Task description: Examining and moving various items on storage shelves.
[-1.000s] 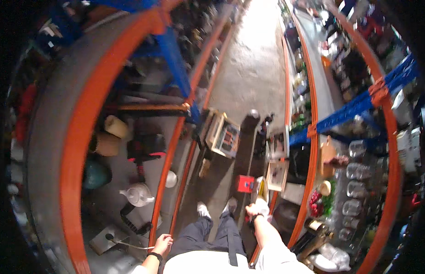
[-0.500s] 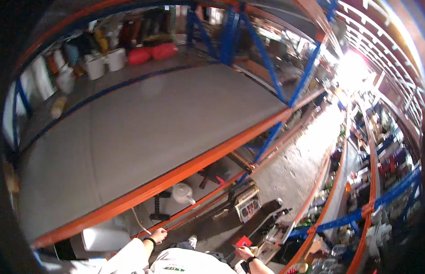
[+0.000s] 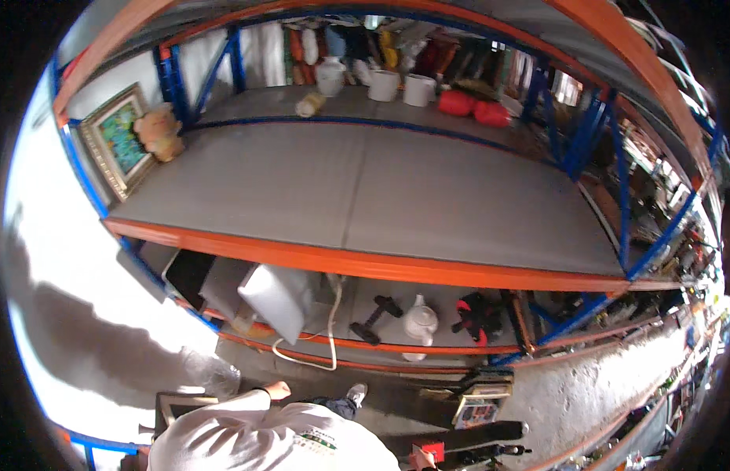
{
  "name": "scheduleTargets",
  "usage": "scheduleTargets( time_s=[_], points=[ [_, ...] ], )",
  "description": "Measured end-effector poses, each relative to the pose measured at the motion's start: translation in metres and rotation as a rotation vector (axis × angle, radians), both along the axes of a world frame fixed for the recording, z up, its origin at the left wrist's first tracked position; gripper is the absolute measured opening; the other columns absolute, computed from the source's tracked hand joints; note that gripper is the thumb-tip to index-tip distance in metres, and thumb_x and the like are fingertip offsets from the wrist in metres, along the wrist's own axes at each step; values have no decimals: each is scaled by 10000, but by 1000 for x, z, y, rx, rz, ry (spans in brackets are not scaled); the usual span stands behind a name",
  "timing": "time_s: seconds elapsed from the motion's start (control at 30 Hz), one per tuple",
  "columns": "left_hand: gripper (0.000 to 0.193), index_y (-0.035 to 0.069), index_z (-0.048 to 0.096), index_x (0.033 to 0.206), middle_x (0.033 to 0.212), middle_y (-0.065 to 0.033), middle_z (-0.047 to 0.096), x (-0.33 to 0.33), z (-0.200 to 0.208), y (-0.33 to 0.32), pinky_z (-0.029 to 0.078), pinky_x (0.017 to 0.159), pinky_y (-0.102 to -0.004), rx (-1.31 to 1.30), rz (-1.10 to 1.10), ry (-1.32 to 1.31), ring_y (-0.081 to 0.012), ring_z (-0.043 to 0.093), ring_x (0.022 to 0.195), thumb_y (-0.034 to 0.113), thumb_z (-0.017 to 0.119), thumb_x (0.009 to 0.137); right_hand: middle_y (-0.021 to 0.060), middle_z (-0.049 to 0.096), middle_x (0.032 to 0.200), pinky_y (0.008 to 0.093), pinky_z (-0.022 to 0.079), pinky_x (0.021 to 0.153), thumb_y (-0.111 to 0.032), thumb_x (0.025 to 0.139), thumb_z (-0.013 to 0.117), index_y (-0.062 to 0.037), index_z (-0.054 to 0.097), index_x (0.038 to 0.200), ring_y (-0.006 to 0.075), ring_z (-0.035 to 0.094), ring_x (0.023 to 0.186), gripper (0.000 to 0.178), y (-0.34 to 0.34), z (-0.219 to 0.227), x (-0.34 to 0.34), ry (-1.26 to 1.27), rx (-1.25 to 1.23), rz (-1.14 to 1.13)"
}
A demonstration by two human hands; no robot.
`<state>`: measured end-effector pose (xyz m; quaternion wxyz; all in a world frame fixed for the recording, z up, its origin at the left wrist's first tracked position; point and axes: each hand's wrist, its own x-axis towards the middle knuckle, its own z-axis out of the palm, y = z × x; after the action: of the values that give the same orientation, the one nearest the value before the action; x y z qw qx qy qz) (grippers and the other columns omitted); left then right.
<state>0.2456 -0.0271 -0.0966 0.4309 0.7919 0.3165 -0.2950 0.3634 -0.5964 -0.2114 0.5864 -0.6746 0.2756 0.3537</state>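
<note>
Apparently the right hand [image 3: 417, 458] is at the red box [image 3: 435, 450], low on the right; whether its grip has closed I cannot tell, and a loose hold could drop it. The left hand [image 3: 279, 390] curls, closure unclear; swinging outward, it could snag the drooping white cable [image 3: 333, 345].

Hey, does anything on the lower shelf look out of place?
Yes: a pale cord hangs in a loop past the lower orange beam instead of lying behind it, and the white panel-like object beside it looks tilted.
</note>
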Motion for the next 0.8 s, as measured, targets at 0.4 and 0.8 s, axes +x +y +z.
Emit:
scheduleTargets(
  time_s=[0.4, 0.8],
  points=[
    [231, 108, 658, 818, 710, -91, 652, -79, 2, 12, 475, 636, -367, 239, 64, -287, -235, 636, 677, 302, 537, 786, 87, 628, 760, 254, 460, 525, -200, 887, 532, -27, 577, 902, 146, 593, 631, 180, 134, 122, 89, -455, 114, 403],
    [266, 48, 536, 1026, 901, -6, 591, -47, 156, 180, 468, 655, -258, -369, 97, -417, -99, 561, 767, 293, 492, 931, 55, 483, 757, 273, 389, 710, -305, 905, 515, -38, 443, 858, 117, 436, 653, 280, 412, 515, 123, -1634, 298, 343]
  ],
)
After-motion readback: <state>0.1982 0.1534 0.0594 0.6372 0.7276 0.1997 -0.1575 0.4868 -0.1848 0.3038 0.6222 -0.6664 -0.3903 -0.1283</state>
